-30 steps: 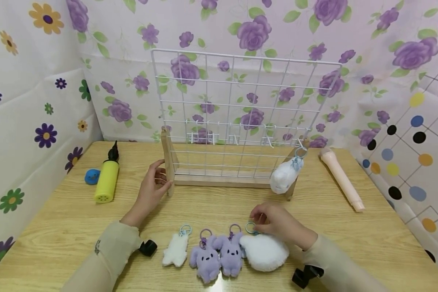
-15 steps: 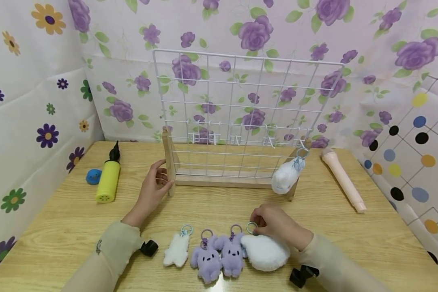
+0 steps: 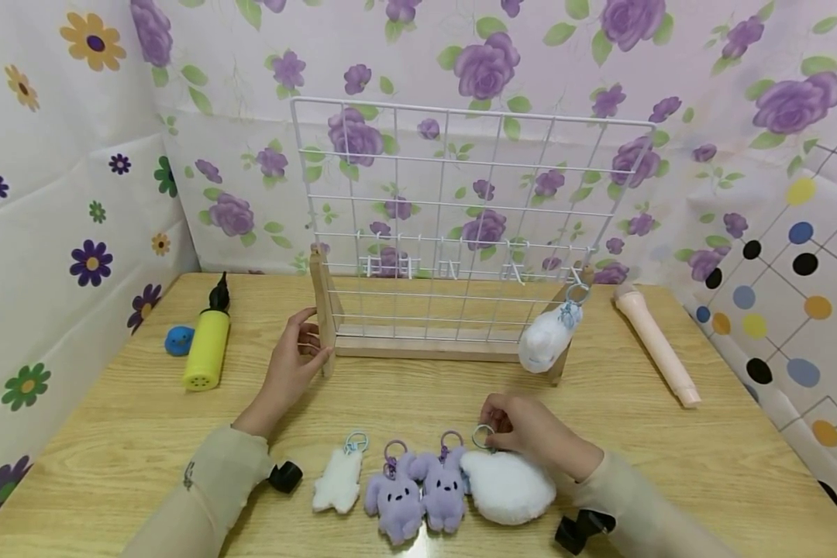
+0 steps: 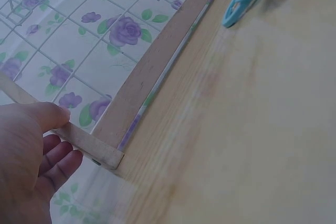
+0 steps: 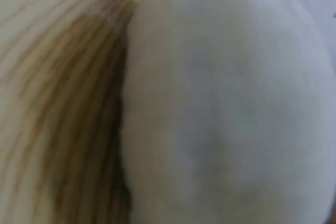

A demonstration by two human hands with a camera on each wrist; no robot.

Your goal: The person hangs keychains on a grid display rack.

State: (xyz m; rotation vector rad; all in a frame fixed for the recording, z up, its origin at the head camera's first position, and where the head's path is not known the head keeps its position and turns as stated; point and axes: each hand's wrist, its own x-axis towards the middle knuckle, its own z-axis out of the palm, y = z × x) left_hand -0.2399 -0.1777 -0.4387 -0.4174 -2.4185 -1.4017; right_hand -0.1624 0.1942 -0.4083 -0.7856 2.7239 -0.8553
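My left hand (image 3: 296, 356) holds the left wooden leg (image 4: 89, 142) of a wire grid display rack (image 3: 453, 209), thumb in front and fingers behind. At the front right, my right hand (image 3: 530, 430) pinches at the light-blue key ring (image 3: 483, 436) of a round white plush keychain (image 3: 508, 487) lying on the table; its fingertips are partly hidden. That white plush (image 5: 220, 103) fills most of the right wrist view. Left of it lie two purple rabbit plush keychains (image 3: 442, 496) and a small white plush keychain (image 3: 338, 479). Another white plush keychain (image 3: 545, 339) hangs at the rack's right end.
Several white hooks (image 3: 446, 267) are fixed on the grid. A yellow hand pump (image 3: 206, 349) and a blue toy (image 3: 178, 340) are at the left of the wooden table (image 3: 404, 395). A pale pink tube-shaped object (image 3: 656, 345) lies at the right.
Both hands stay in nearly the same places. The view shifts slightly; the keychains and rack look unmoved.
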